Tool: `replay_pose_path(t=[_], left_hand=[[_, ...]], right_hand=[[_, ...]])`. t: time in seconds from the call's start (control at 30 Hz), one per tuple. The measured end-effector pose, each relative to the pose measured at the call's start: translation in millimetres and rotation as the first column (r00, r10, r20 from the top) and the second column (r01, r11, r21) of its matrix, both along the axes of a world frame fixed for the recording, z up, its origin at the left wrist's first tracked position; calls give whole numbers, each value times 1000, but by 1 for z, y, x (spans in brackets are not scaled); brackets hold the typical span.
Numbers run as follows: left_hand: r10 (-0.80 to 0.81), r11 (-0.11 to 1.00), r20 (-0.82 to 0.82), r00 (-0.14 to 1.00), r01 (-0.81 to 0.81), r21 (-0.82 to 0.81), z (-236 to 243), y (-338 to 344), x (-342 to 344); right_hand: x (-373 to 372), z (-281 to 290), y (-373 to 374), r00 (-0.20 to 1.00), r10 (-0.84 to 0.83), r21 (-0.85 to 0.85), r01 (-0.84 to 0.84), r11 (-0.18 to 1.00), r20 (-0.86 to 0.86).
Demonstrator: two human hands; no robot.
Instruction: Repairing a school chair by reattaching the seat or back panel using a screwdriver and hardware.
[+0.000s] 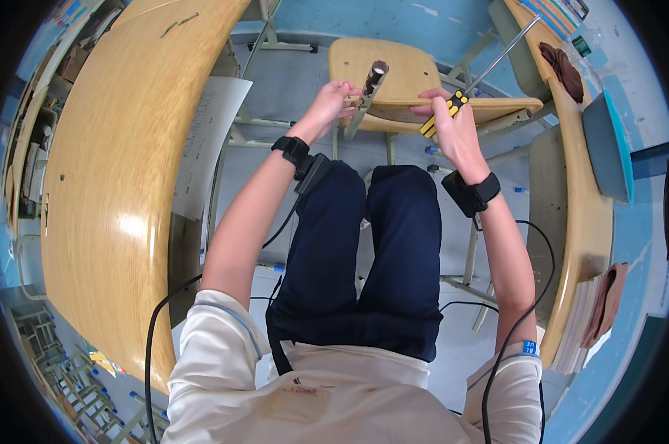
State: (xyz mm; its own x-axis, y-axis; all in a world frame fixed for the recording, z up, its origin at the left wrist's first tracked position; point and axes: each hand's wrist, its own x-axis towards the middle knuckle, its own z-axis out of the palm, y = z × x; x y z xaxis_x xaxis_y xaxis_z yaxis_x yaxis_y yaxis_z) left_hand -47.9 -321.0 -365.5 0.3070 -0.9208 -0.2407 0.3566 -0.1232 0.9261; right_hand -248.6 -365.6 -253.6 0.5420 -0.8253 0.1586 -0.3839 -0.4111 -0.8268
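My right hand (455,133) is closed around a screwdriver with a black and yellow handle (444,113). Its long metal shaft (506,52) points up and to the right, away from me. Beyond my knees is a chair with a pale wooden panel (382,63) and a second wooden board (497,109) seen nearly edge-on. My left hand (330,107) is at the left end of that board, thumb above and fingers below, apparently gripping it; the fingertips are partly hidden. Right beside them an open-ended metal tube (366,98) of the chair frame sticks up.
A wooden desk (120,192) stands close on my left, with paper (210,140) hanging at its side. Another desk (582,222) on my right bears a brown cloth (562,72), a blue folder (608,148) and stacked books (577,325). Black cables (545,285) run along my arms.
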Motion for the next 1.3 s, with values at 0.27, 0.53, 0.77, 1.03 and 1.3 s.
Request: replay_pose_path(t=[0.27, 0.53, 0.77, 1.03, 1.3], left_hand=[[-124, 990, -40, 991, 121, -67, -15, -7, 7], [-96, 994, 161, 982, 102, -32, 5, -3, 4], [-25, 995, 291, 956, 51, -81, 38, 6, 8], [-90, 973, 92, 992, 107, -204, 9, 17, 21], [-8, 981, 127, 992, 32, -192, -30, 12, 9]], right_hand=[[1, -6, 0, 1000, -5, -33, 5, 999, -3], [1, -7, -4, 996, 21, -173, -35, 984, -81], [6, 12, 0, 999, 31, -145, -25, 989, 34], [7, 8, -4, 999, 53, -153, -54, 987, -6], [-2, -30, -12, 986, -16, -186, -15, 982, -165]])
